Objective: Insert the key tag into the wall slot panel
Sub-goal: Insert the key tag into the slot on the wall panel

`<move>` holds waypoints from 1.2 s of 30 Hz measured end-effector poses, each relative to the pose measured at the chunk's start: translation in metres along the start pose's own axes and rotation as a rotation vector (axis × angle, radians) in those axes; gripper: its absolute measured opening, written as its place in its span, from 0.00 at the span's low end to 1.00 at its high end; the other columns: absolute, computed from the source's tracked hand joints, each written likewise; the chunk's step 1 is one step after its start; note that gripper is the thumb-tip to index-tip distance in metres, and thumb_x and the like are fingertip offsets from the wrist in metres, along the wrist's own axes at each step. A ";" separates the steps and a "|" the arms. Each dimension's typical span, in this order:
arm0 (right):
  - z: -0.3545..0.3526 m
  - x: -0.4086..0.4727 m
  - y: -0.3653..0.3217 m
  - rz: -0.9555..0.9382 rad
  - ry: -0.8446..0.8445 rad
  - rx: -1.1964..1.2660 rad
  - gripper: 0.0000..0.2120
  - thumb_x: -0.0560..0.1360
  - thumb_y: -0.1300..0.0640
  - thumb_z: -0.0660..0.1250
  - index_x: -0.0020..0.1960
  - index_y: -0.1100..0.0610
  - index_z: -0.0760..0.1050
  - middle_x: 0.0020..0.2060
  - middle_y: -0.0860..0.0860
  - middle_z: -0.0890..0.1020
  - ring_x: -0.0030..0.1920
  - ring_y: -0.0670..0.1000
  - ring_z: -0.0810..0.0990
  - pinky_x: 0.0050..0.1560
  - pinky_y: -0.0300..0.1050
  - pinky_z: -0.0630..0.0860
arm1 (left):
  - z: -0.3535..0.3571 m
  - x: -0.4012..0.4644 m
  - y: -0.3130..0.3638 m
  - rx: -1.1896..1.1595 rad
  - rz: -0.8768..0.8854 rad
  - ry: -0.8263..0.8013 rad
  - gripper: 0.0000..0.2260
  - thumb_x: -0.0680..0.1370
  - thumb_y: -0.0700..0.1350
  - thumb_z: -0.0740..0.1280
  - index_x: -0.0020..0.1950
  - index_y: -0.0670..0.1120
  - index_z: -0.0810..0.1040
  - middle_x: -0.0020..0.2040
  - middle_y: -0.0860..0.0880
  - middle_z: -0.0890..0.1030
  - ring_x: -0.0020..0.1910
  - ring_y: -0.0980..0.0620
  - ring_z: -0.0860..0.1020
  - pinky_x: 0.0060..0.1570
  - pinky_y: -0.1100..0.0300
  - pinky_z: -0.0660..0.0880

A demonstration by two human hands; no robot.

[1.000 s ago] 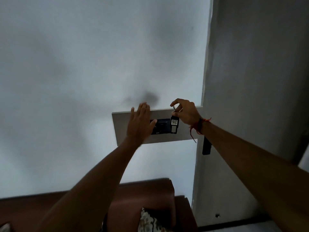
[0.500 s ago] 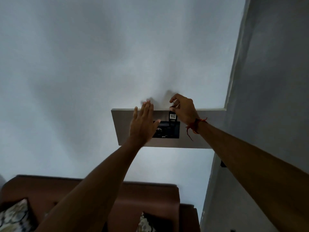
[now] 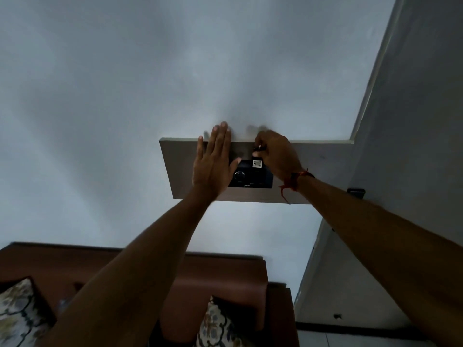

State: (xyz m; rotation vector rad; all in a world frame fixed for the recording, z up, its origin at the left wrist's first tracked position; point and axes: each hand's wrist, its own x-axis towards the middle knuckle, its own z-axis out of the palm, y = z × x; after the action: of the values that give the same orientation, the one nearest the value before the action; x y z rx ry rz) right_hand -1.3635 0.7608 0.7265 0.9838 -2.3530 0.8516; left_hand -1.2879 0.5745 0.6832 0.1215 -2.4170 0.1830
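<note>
Raised since earlier: tag (image 3: 257,163), pinched by my right hand (image 3: 279,156), apparently atop panel (image 3: 253,175); left hand (image 3: 213,161) spread flat. Push straight.

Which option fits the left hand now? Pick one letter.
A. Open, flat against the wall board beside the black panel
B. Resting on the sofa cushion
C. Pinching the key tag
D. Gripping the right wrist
A: the left hand lies open, fingers spread, on the board left of the black panel; the right hand pinches the key tag.
</note>
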 end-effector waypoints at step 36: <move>0.023 -0.005 -0.013 0.287 0.178 0.039 0.11 0.74 0.55 0.74 0.44 0.61 0.76 0.44 0.60 0.82 0.47 0.58 0.80 0.43 0.44 0.70 | -0.005 -0.015 -0.012 -0.071 -0.018 -0.063 0.35 0.86 0.61 0.54 0.87 0.43 0.50 0.88 0.46 0.49 0.87 0.46 0.49 0.85 0.39 0.53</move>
State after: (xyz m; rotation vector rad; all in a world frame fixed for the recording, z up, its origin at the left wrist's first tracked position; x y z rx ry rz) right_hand -1.3543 0.7404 0.7114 0.5639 -2.3620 1.0485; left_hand -1.2715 0.5642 0.6786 0.1182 -2.4808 0.0862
